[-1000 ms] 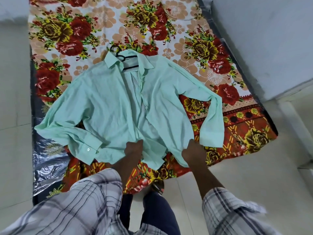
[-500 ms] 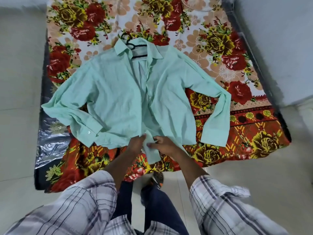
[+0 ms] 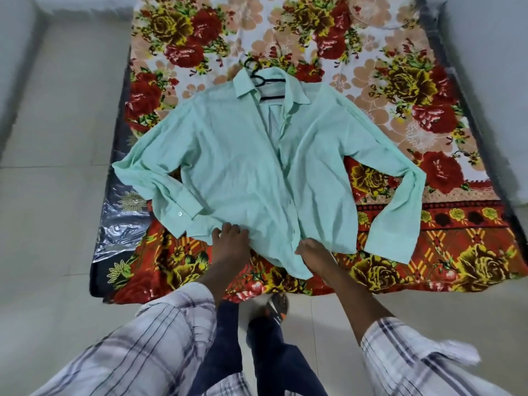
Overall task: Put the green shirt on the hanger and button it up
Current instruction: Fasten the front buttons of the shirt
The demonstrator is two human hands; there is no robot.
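Note:
The pale green shirt (image 3: 243, 167) lies face up on a flowered bed sheet (image 3: 400, 81), sleeves spread and bent down at both sides. A black hanger (image 3: 268, 81) sits inside the collar, its hook poking out at the top. The front edges overlap down the middle, with the neck gaping apart. My left hand (image 3: 228, 244) grips the bottom hem left of centre, fingers tucked under the cloth. My right hand (image 3: 314, 255) holds the lower end of the front edge, just right of centre. A white cuff button (image 3: 180, 214) shows on the left sleeve.
The sheet covers a low mattress whose plastic-wrapped corner (image 3: 120, 224) shows at the left. Pale tiled floor (image 3: 57, 195) surrounds it, with a wall (image 3: 491, 67) close on the right. My foot in a sandal (image 3: 275, 305) stands at the mattress's near edge.
Half a second ago both hands pinched the bottom of the front edge together. They have since spread apart along the hem, and the lower shirt lies flatter and closed.

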